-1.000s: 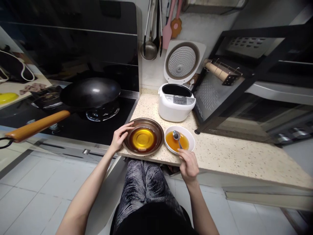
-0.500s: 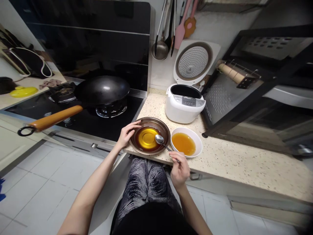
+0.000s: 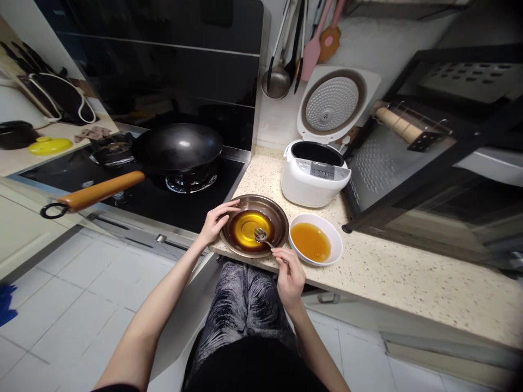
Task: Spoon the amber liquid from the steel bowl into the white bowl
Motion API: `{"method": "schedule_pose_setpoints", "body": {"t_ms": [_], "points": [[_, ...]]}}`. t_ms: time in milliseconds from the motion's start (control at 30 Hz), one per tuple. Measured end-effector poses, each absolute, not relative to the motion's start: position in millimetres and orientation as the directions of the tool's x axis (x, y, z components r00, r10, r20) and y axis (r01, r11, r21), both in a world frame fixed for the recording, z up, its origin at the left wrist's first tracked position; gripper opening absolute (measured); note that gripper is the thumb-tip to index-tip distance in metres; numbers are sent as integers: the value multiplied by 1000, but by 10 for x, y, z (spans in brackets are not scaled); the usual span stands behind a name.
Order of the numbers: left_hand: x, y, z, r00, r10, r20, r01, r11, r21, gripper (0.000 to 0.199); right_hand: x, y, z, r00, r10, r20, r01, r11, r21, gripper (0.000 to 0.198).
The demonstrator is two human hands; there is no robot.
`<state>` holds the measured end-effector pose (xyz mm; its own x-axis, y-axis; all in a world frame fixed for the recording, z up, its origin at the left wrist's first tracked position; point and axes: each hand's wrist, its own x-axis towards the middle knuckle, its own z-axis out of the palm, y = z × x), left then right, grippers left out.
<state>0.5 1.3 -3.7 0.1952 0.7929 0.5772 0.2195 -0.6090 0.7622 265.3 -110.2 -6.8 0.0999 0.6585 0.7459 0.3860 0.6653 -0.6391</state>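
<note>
A shallow metal dish with clear, amber-looking liquid sits at the counter's front edge. My left hand holds its left side, fingers reaching over the rim and thumb lower down. In my right hand is a metal spoon, gripped by its handle. The spoon's bowl is over the right part of the liquid; whether it dips in I cannot tell. Just right of the dish stands a white bowl of cloudy orange-yellow liquid, close to my right hand.
Behind the bowl is a white rice cooker, lid raised. A black wok rests on the stove at left, its wooden handle sticking out toward the front. A dark rack stands at right; utensils hang on the wall.
The spoon and my right hand have moved left, and the spoon's bowl sits a little lower over the dish. My left hand stays at the rim. The view has shifted slightly.
</note>
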Motion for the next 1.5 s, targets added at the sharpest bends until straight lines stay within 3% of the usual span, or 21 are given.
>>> {"method": "schedule_pose_setpoints", "body": {"t_ms": [300,1500], "points": [[4,15,-47,196,791,579,225,-611,759,38,2646,-1078,-80,75,680,729,400,649,-647,20],[-7,22,-63,201,789,581,232,-615,754,37,2604,-1166,-202,164,589,792,393,697,-600,27]]}}
